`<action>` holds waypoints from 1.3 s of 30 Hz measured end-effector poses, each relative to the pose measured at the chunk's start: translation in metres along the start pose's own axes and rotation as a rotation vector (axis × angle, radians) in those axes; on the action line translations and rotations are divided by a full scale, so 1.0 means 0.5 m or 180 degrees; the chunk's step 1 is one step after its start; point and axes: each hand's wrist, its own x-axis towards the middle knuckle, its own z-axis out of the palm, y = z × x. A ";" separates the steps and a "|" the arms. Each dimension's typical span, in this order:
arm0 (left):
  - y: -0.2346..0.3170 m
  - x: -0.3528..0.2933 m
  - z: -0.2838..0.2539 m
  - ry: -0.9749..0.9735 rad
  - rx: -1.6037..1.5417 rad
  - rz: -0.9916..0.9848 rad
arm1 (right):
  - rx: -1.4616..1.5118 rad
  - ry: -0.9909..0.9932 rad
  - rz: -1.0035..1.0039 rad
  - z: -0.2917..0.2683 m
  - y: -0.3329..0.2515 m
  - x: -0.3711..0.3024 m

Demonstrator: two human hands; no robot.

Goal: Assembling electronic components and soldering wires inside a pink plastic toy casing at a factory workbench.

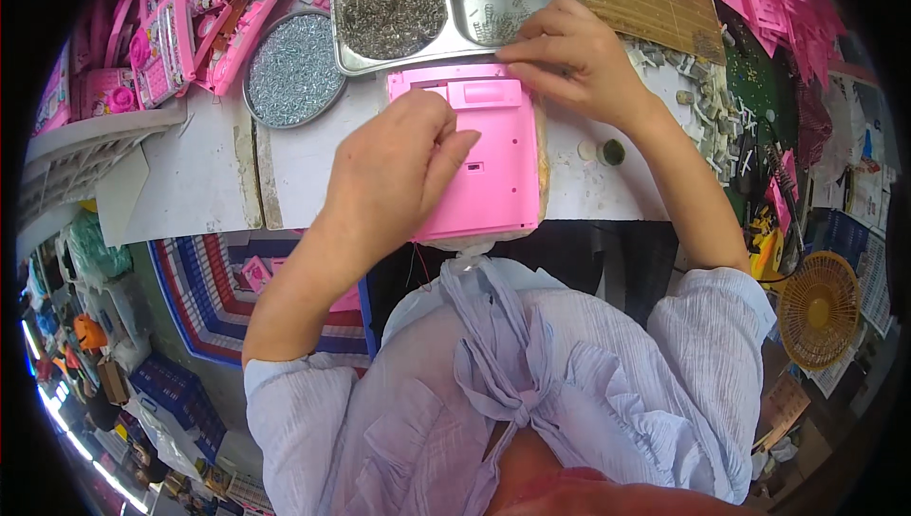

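Head view: pink plastic panel [493, 170] lies flat, long axis pointing away.

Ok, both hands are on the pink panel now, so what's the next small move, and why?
Probably press the right hand down at the top right corner of the pink panel, while the left hand steadies it. The right fingertips sit at that edge beside the metal tray of small parts; whether they pinch one is hidden.

This is a small toy workshop. At 12 o'clock on the tabletop [588, 195] sits a metal tray [493, 6] of springs, at 11 a round dish of screws [292, 68], and stacks of pink toy parts [171, 32] at 10.
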 end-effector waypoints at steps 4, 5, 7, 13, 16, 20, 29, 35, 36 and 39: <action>0.011 -0.018 0.017 -0.0023 -0.0175 -0.0118 | 0.0634 -0.0489 0.0503 -0.004 -0.005 0.028; 0.011 -0.021 0.018 -0.0045 -0.0201 -0.0145 | 0.0565 -0.0508 0.0481 -0.002 -0.003 0.029; 0.009 -0.024 0.022 -0.0044 -0.0257 -0.0172 | 0.0424 -0.0564 0.0425 0.001 0.003 0.031; 0.003 -0.023 0.029 -0.0020 -0.0298 -0.0157 | 0.0233 -0.0553 0.0153 0.000 0.008 0.031; 0.003 -0.025 0.024 -0.0064 -0.0198 -0.0200 | 0.0627 -0.0804 0.0507 -0.009 0.005 0.055; 0.001 -0.035 0.019 -0.0045 -0.0250 -0.0303 | 0.0810 -0.1228 0.0915 -0.004 0.018 0.064; -0.007 -0.035 0.033 0.0364 -0.0533 -0.0190 | 0.0717 -0.1039 0.1169 -0.006 0.010 0.036; -0.009 0.006 0.079 0.0442 0.0098 0.0371 | 0.0687 -0.1065 0.1115 -0.010 0.009 0.038; -0.007 0.014 0.081 0.0388 0.0418 0.0559 | 0.0768 -0.0988 0.1178 -0.012 0.005 0.037; -0.006 0.023 0.092 0.0204 0.0653 0.0616 | 0.1009 -0.0646 0.1240 -0.014 0.016 0.023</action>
